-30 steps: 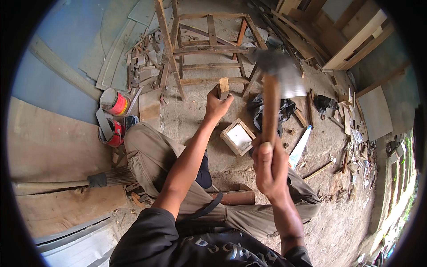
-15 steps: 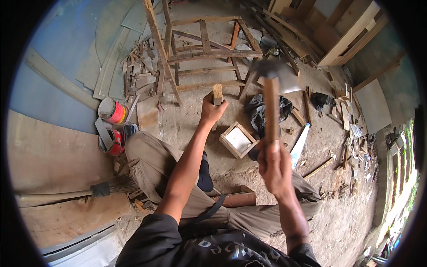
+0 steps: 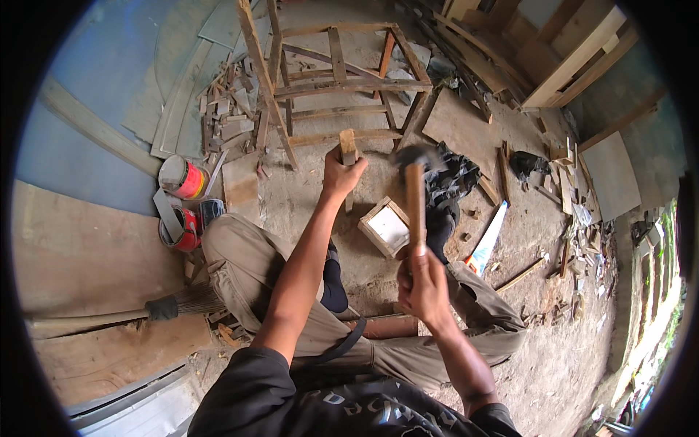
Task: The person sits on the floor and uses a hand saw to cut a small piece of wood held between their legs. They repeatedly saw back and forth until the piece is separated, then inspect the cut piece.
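My left hand (image 3: 340,177) is closed round a short wooden stick (image 3: 348,140). The stick's pale upper end shows above the fingers and part of it shows below them. In my right hand (image 3: 424,288) is a hammer (image 3: 416,207), gripped low on its wooden handle. Its dark head, a little blurred, is raised to the right of the stick and apart from it. Between my two arms a small square wooden frame box (image 3: 386,227) with a white inside sits on the ground, partly covered by the hammer and my right hand.
A wooden chair frame (image 3: 349,89) stands ahead. Black plastic (image 3: 448,175) and a handsaw (image 3: 489,237) lie to the right. Paint cans (image 3: 191,182) and a broom (image 3: 164,309) are at the left. Wood scraps (image 3: 575,255) litter the right side; a brown block (image 3: 389,327) lies by my legs.
The hammer and my right hand have moved left and lower, toward the stick. My left hand has shifted slightly left, still holding the stick.
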`<act>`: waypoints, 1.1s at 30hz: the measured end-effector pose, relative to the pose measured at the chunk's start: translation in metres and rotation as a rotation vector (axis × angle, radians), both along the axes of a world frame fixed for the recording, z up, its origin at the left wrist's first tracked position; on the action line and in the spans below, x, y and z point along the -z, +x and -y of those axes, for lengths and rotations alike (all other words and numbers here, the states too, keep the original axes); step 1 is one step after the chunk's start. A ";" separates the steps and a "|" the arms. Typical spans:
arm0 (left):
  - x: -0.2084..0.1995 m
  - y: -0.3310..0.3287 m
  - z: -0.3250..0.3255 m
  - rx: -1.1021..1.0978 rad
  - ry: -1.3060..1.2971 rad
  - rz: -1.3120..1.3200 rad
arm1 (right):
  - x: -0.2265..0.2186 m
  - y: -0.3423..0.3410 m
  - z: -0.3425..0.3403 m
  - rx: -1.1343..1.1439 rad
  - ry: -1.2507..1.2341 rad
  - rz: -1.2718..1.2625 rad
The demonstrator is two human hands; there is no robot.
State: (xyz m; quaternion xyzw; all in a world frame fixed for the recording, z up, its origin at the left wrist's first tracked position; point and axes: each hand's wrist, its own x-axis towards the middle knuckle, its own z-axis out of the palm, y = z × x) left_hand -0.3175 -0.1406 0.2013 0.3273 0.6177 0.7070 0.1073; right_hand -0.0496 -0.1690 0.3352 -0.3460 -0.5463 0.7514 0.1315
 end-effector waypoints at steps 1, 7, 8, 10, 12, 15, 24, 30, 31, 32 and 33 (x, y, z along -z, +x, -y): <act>0.000 -0.001 0.000 0.008 -0.012 0.020 | -0.015 0.002 -0.002 0.028 0.059 -0.087; -0.005 0.018 -0.011 0.015 -0.059 -0.031 | -0.065 -0.008 -0.022 0.113 0.506 -0.592; -0.005 0.020 -0.013 0.023 -0.074 -0.048 | -0.059 -0.013 -0.024 0.113 0.563 -0.641; -0.011 0.027 -0.017 0.061 -0.116 -0.057 | -0.018 -0.021 -0.028 0.154 0.749 -0.566; -0.005 0.026 -0.016 0.103 -0.163 -0.066 | 0.016 -0.024 -0.018 0.041 0.674 -0.247; -0.005 0.032 -0.023 0.057 -0.051 -0.021 | 0.046 -0.007 -0.002 -0.059 0.468 0.070; -0.012 0.036 -0.017 0.069 -0.174 -0.078 | -0.051 -0.003 -0.010 0.126 0.620 -0.479; -0.016 0.037 -0.024 0.204 -0.150 0.051 | 0.064 -0.012 -0.005 0.022 0.467 0.064; -0.016 0.035 -0.023 0.226 -0.152 0.091 | 0.080 -0.003 0.004 -0.007 0.548 0.094; -0.017 0.029 -0.024 0.206 -0.131 0.041 | 0.095 0.008 0.017 -0.006 0.418 0.043; -0.015 0.031 -0.022 0.196 -0.119 0.010 | 0.094 0.017 0.028 -0.011 0.340 0.071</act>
